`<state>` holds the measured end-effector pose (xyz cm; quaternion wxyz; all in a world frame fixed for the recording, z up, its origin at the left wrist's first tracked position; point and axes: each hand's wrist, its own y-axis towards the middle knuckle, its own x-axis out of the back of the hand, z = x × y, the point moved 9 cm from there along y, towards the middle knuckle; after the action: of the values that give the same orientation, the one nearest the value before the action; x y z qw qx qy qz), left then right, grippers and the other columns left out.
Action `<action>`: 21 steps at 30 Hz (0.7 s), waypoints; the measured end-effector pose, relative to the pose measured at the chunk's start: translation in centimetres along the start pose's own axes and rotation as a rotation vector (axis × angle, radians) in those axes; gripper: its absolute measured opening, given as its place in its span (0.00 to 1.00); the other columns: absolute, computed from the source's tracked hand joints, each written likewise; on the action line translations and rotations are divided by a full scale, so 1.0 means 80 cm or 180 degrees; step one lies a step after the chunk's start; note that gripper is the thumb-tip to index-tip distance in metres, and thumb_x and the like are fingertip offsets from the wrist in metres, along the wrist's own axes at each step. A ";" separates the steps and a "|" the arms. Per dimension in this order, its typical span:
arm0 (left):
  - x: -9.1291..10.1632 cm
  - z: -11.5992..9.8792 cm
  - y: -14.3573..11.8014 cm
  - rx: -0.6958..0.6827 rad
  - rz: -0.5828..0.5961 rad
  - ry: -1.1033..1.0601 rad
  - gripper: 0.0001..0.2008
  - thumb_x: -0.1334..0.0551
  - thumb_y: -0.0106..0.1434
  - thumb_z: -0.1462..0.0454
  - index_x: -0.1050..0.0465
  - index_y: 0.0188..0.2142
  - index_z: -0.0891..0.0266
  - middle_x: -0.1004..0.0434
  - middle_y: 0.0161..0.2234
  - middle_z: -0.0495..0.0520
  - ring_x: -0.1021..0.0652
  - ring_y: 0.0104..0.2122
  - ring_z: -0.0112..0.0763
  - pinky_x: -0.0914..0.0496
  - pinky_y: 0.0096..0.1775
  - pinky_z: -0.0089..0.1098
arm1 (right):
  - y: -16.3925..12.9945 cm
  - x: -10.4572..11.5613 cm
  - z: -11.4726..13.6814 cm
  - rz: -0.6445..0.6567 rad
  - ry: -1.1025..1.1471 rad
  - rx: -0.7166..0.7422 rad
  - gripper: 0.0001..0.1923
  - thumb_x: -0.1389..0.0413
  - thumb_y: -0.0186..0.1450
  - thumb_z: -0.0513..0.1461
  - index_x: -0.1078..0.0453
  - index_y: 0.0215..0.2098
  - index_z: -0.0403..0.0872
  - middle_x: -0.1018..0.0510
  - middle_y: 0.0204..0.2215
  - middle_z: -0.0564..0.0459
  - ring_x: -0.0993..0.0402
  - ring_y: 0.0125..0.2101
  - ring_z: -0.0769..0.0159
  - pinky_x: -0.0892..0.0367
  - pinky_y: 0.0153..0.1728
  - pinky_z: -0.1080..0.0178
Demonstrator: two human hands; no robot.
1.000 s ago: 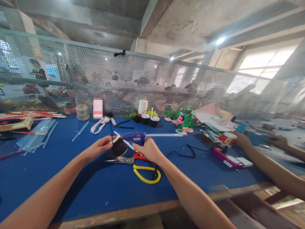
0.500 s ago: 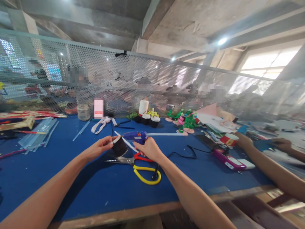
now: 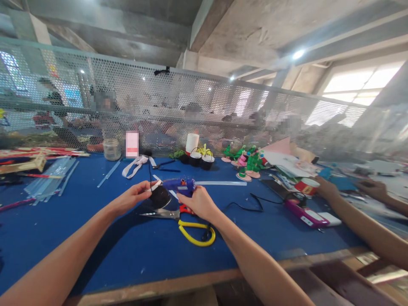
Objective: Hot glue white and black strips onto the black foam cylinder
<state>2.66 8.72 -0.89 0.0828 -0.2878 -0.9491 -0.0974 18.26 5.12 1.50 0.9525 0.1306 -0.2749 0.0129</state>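
Observation:
Between the fingers of my left hand (image 3: 137, 196) is a small black bucket (image 3: 160, 197) with a thin black handle, tipped on its side, a white strip at its rim. My right hand (image 3: 200, 199) is closed round a blue glue gun (image 3: 181, 185), its nozzle end at the bucket's rim. A long clear glue stick (image 3: 223, 183) sticks out of the gun's back. Below both hands lie scissors (image 3: 199, 244) with red and yellow handles, partly hidden by my right hand. A white ribbon strip (image 3: 174, 194) shows behind the bucket.
Clear glue sticks (image 3: 52, 178) lie at left near a glass jar (image 3: 112, 149). Two finished buckets (image 3: 208, 161) and green figures (image 3: 253, 163) stand at the back. On the right are a purple device (image 3: 302, 212), a paper cup (image 3: 306, 186) and another person's arm (image 3: 360, 221).
The glue gun has shifted slightly left and down, bringing its nozzle end to the bucket's rim. My right hand moved with it; my left hand stays nearly still, the bucket tilted a little more.

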 end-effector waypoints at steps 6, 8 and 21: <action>-0.002 -0.001 0.000 0.0002 -0.0023 0.0051 0.13 0.41 0.53 0.57 0.43 0.23 0.61 0.32 0.48 0.54 0.43 0.56 0.40 0.50 0.53 0.40 | -0.004 -0.007 0.003 0.0109 0.0011 0.0020 0.11 0.49 0.52 0.40 0.37 0.15 0.46 0.38 0.06 0.59 0.42 0.09 0.74 0.42 0.14 0.70; -0.003 -0.003 0.001 0.0011 -0.0027 0.0057 0.13 0.41 0.53 0.56 0.43 0.23 0.61 0.33 0.49 0.54 0.43 0.56 0.39 0.51 0.53 0.40 | -0.003 -0.004 0.003 0.0072 -0.0023 0.0046 0.11 0.49 0.52 0.41 0.37 0.14 0.46 0.39 0.06 0.60 0.42 0.09 0.73 0.42 0.14 0.69; -0.004 -0.003 0.001 -0.0016 0.0002 0.0125 0.12 0.42 0.54 0.58 0.44 0.23 0.60 0.33 0.50 0.55 0.46 0.57 0.39 0.49 0.53 0.40 | -0.009 -0.008 0.008 0.0033 -0.0098 0.0115 0.10 0.49 0.52 0.40 0.36 0.16 0.44 0.34 0.09 0.58 0.39 0.11 0.74 0.41 0.15 0.70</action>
<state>2.97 8.61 -0.72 0.1007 -0.2864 -0.9470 -0.1053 17.49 4.32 1.52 0.9455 0.1466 -0.2899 0.0209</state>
